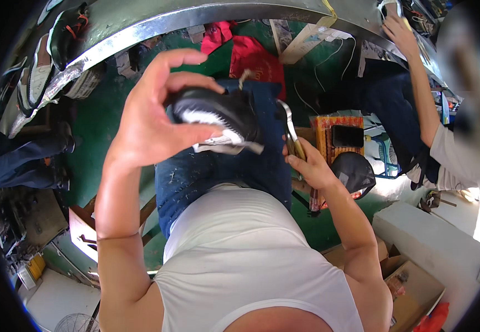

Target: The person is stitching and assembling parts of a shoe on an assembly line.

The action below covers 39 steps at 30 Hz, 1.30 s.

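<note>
My left hand [140, 119] is raised over my lap and closed on a black shoe [226, 113] with a white patch. Its thumb crosses the near side of the shoe while the fingers curve over the far side. Motion blurs the shoe, and loose material hangs at its right end. To the right, beside my thigh, my right hand [315, 169] is wrapped around a pair of pliers [291, 130] with brass-coloured handles and a curved, shiny metal end. The pliers point away from me, apart from the shoe.
A metal-edged workbench [173, 19] curves across the far side, with several shoes [65, 33] at its left. A red cloth bag [256, 63] lies beneath. Right of me are a black phone [348, 136], a black cap [353, 172] and a cardboard box [420, 288]. Another person's arm [422, 94] reaches the bench.
</note>
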### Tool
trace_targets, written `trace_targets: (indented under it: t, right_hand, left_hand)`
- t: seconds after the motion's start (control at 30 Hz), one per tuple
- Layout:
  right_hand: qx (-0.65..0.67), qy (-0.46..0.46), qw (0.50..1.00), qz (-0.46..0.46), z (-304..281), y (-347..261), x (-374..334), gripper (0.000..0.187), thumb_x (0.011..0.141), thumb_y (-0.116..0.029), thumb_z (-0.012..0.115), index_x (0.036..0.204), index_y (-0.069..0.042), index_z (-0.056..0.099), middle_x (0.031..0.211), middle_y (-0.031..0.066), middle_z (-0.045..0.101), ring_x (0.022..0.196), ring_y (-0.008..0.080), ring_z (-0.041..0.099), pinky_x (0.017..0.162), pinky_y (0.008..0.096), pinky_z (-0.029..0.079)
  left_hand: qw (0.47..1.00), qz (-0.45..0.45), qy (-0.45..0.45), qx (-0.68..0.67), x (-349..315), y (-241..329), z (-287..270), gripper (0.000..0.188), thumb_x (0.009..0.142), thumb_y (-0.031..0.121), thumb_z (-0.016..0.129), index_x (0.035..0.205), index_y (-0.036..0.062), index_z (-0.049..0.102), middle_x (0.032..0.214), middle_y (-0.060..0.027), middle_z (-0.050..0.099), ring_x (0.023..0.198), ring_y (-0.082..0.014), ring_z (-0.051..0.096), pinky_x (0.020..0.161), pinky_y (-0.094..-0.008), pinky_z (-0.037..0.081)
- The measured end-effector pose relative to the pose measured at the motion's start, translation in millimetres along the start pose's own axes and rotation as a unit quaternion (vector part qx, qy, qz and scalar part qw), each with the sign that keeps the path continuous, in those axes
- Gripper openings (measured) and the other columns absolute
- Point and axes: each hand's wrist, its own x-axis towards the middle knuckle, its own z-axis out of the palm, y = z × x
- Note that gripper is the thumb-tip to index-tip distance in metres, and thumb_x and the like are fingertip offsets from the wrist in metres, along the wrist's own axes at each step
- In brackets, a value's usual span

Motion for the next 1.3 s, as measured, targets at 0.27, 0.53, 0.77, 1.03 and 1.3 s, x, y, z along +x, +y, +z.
trace_targets:
  t: [0.27,0.53,0.77,1.03,1.3]
  right_hand:
    - [-0.227,-0.015,0.974,0.02,13.5,-17.6,3.8,0.023,0.095,-0.014,0.058,0.115,-0.003,0.056,0.089,0.0137,0.061,0.078,0.0237,0.059,0.074,0.0351,0.048]
    - [-0.361,-0.057,0.91,-0.194,27.1,-25.8,22.1,0.033,0.09,-0.012,0.06,0.12,0.002,0.055,0.102,0.0239,0.065,0.096,0.0422,0.062,0.083,0.0444,0.049]
    - [-0.459,-0.271,0.832,0.152,26.8,-124.7,60.9,0.028,0.093,-0.022,0.059,0.098,0.005,0.059,0.088,0.023,0.066,0.09,0.0399,0.065,0.078,0.048,0.05]
    - [-0.439,-0.091,0.894,0.005,49.2,-38.7,50.6,0.024,0.093,-0.024,0.06,0.096,0.001,0.06,0.085,0.0253,0.066,0.083,0.0429,0.065,0.075,0.0515,0.05]
    - [-0.36,0.035,0.923,-0.132,46.1,-27.5,43.4,0.023,0.095,-0.021,0.059,0.099,0.002,0.059,0.083,0.0245,0.064,0.087,0.0479,0.061,0.077,0.0493,0.048]
  left_hand:
    - [0.972,-0.15,-0.031,0.181,-17.4,-164.7,37.8,0.07,0.082,0.015,0.08,0.14,-0.0049,0.048,0.123,-0.0134,0.065,0.108,-0.0177,0.061,0.095,-0.0302,0.049]
    - [0.962,-0.187,0.099,0.172,-70.9,-138.9,68.2,0.036,0.094,0.013,0.061,0.124,-0.0055,0.061,0.099,-0.0266,0.07,0.092,-0.0319,0.072,0.078,-0.0358,0.055]
    - [0.968,-0.097,0.074,0.219,-75.3,-135.8,71.0,0.035,0.099,0.019,0.057,0.123,-0.0069,0.061,0.105,-0.0253,0.07,0.098,-0.0339,0.071,0.083,-0.0352,0.054]
    - [0.902,-0.25,0.083,-0.343,-64.1,-188.7,70.5,0.066,0.107,0.041,0.04,0.156,0.0007,0.021,0.153,-0.0113,0.039,0.141,-0.0201,0.034,0.117,-0.0326,0.025]
    - [0.961,-0.225,0.098,-0.125,-54.7,-183.8,77.8,0.066,0.102,0.025,0.058,0.157,0.0075,0.026,0.146,-0.0112,0.047,0.13,-0.0184,0.047,0.109,-0.0311,0.037]
